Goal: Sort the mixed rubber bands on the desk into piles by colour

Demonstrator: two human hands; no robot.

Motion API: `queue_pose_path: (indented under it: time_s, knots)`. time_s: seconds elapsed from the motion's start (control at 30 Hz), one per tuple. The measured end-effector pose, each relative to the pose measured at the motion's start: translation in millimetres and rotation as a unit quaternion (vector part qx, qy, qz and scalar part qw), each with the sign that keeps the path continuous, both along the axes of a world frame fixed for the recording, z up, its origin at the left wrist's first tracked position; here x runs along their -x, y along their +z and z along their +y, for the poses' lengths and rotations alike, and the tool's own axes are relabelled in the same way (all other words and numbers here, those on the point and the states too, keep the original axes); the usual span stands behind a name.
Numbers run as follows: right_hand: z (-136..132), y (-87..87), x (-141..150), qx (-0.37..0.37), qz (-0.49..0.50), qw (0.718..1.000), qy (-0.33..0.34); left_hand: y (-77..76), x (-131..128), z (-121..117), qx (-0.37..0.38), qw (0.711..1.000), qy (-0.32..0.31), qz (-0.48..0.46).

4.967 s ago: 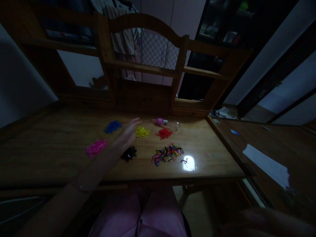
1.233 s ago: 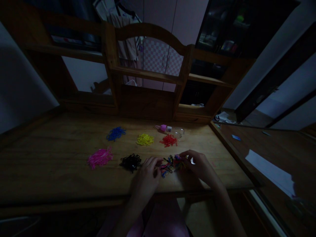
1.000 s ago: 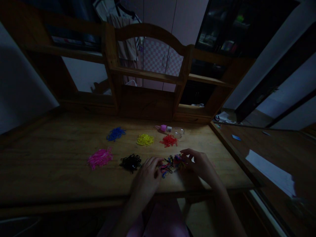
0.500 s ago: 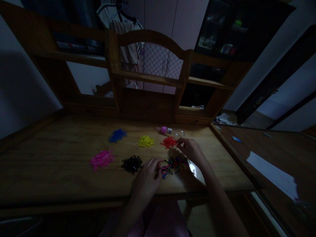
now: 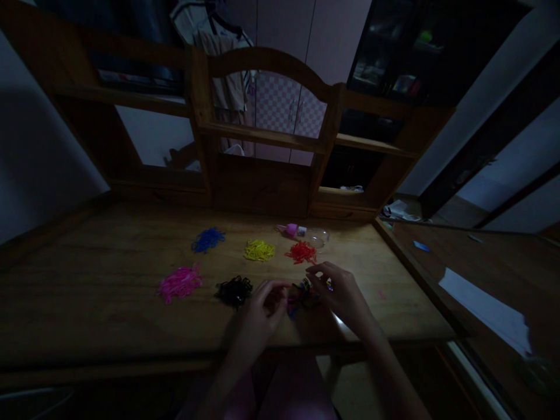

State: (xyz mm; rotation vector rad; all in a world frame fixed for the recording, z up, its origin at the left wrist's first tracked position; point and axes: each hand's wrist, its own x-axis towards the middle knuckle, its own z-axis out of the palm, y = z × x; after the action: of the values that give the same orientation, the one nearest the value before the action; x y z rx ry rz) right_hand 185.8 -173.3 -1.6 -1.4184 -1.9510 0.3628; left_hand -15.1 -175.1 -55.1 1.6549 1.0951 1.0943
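A mixed-colour heap of small elastic bands lies near the front of the wooden desk. My left hand hovers at its left edge, fingers curled in a pinch; what it pinches is too small to see. Over the heap's right side is my right hand, fingers bent down onto the bands. Sorted piles lie around: pink, black, blue, yellow, red.
A small clear bottle with a pink cap lies on its side behind the red pile. A wooden shelf unit rises at the desk's back. To the right is a darker surface with white paper. The room is dim.
My right hand went out to the red pile half a second ago and has come back onto the mixed heap. My left hand lifted slightly and curled at the heap's left edge.
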Motion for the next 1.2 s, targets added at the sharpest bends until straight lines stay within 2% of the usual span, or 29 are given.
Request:
queue_pose_path:
  time_s: [0.13, 0.27, 0.6, 0.9, 1.07, 1.2]
  knots:
    - [-15, -3.7, -3, -0.002, 0.018, 1.000, -0.022, 2.0, 2, 1, 0.042, 0.998, -0.017, -0.050]
    - [-24, -7.0, -7, -0.002, 0.026, 0.998, -0.056, 2.1, 2, 1, 0.052, 0.996, -0.025, -0.070]
    - [-33, -13.8, -6, -0.001, 0.036, 0.997, -0.069, 8.0, 3, -1, 0.063, 0.995, -0.025, -0.074]
    - [-39, -22.7, -28, -0.005, 0.034, 0.992, -0.124, 6.4, 3, 0, 0.065, 0.995, -0.025, -0.069]
    - [-38, -23.8, -36, 0.000, 0.032, 0.993, -0.115, 5.6, 2, -1, 0.073, 0.994, -0.025, -0.072]
    - [-31, -26.8, -29, 0.014, -0.017, 0.996, -0.083, 6.7, 1, -1, 0.067, 0.996, -0.021, -0.059]
